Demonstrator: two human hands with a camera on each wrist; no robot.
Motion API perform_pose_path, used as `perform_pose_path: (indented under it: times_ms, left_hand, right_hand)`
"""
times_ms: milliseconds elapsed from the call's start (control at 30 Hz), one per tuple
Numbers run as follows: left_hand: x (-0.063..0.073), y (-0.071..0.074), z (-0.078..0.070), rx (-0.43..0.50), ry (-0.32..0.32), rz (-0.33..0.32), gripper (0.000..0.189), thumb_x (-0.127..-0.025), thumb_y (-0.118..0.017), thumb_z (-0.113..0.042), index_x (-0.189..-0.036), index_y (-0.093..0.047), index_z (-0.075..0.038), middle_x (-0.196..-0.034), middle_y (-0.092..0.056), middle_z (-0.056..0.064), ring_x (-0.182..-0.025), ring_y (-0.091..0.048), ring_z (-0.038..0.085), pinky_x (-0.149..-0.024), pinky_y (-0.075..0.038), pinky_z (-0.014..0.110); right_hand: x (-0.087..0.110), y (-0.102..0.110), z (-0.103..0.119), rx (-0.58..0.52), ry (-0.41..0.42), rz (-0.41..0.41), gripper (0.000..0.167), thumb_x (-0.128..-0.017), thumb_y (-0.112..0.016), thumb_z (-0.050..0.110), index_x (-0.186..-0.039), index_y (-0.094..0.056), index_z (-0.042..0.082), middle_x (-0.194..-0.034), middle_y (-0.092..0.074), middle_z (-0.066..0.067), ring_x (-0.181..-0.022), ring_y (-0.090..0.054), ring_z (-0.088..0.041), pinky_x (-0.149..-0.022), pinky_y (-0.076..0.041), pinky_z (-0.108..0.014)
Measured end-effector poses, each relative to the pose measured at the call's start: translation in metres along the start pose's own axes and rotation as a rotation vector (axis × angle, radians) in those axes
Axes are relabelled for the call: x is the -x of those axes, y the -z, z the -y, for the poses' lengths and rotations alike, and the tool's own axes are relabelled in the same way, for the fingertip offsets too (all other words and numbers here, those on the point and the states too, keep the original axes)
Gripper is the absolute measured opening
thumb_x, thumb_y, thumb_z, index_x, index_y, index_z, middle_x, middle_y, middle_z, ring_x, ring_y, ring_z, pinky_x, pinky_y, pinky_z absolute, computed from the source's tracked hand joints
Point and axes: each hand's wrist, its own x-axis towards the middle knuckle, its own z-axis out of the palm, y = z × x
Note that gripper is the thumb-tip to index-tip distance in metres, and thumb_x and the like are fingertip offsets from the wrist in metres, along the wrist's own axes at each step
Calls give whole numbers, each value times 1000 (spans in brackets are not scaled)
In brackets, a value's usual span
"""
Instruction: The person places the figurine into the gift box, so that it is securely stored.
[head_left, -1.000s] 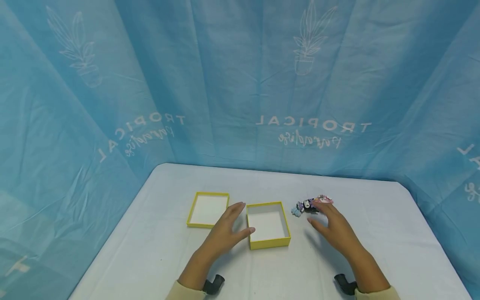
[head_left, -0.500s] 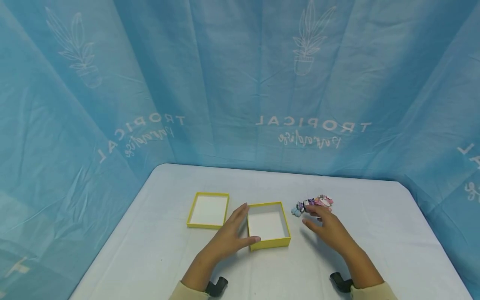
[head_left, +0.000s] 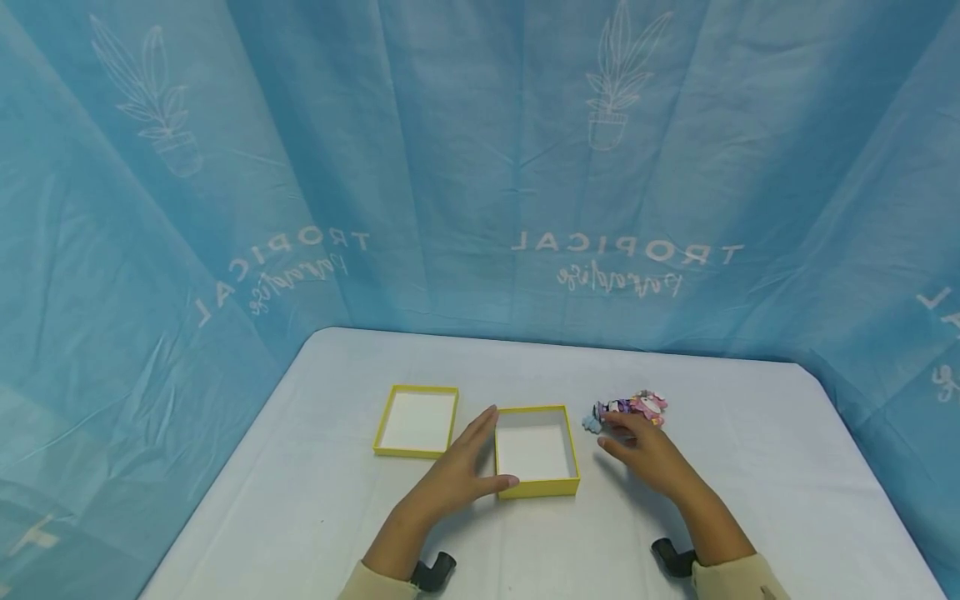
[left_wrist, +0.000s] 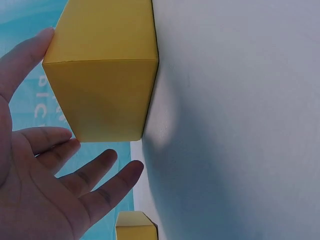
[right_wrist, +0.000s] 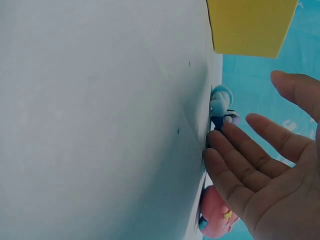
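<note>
Two beige sleeves [head_left: 377, 585] come in at the near side of the tabletop [head_left: 300, 483], a black wrist fitting [head_left: 433, 573] at each. Left hand [head_left: 456, 482]: fingers and thumb apart, fingers fairly straight, spread along the left side of the yellow box [head_left: 536, 487]. Thumb at the box's near rim, index fingertip by its far-left corner; thumb looks in contact, index can't tell. Right hand [head_left: 648, 454]: thumb and fingers also apart, just right of the box, fingertips right at the cartoon figurines [head_left: 621, 406]. Can't tell if they touch. Box sits mid-tabletop, between left and right edges, hollow side up, white inside. Figurines lie right of the box, in a row slanting toward the far-right corner: pale blue end nearest the box, purple/black middle, pink end outermost. Yellow box lid [head_left: 416, 420] left of the box, toward the far-left corner, white inside up. Past the tabletop's far edge: blue curtain [head_left: 450, 167], white potted-plant prints, mirrored "TROPICAL Paradise" lettering; it runs along both side edges too.
</note>
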Motion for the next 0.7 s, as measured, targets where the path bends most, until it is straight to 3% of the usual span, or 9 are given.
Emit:
perform_pose_path:
  times_ms: [467,700]
  left_hand:
    - [-1,-1,6,45,8,5,104,-83,-75,-60,-163,-15,-34,-170,-9,-17,-159,-14,28,-126,-23,57]
    - [-1,0,6,69,12,16,103,-83,-76,-59,-163,-15,-35,-169,-8,-20,-159,-13,27,-126,-22,57]
  right_hand:
    - [-11,0,1,-39,46,56,60,-97,-69,33,-148,-51,7,-149,-55,-15,-134,-55,-38,-111,-46,-57]
    - [-18,-2,0,-16,58,60,58,-95,-72,25,-147,-52,7,-143,-59,-15,-130,-59,-34,-108,-49,-53]
